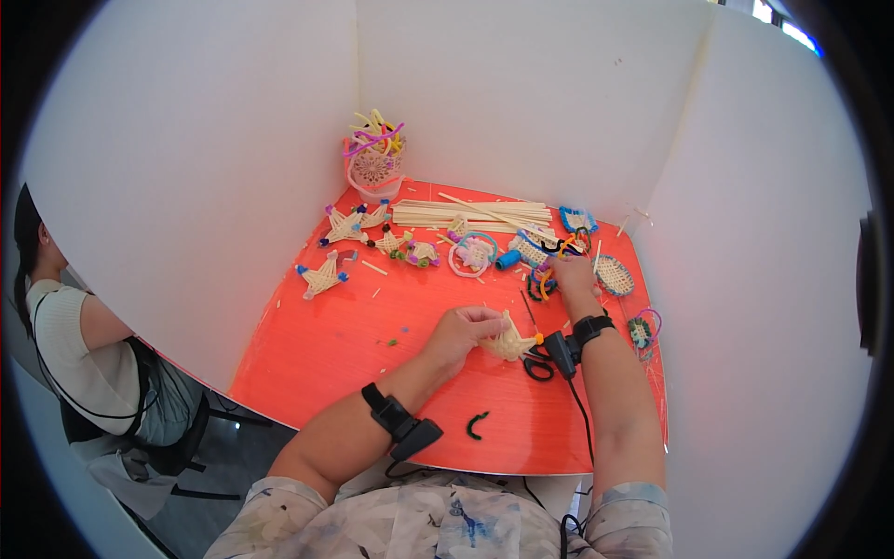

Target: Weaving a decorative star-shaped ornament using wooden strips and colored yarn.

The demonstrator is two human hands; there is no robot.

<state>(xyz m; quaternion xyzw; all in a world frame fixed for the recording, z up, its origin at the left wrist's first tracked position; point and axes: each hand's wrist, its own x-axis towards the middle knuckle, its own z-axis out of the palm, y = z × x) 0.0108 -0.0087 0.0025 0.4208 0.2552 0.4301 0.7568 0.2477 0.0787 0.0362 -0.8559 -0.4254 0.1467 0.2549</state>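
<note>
One woven bit (pixel 511 345), prob. light + bendy; best held mid. L hand (pixel 457 335) pinches its edge; R hand (pixel 575 276): can't tell if gripping.

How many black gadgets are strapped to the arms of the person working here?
2: one black gadget on the left forearm, the other black gadget near the right hand. Anything under the sleeves would be hidden.
</note>
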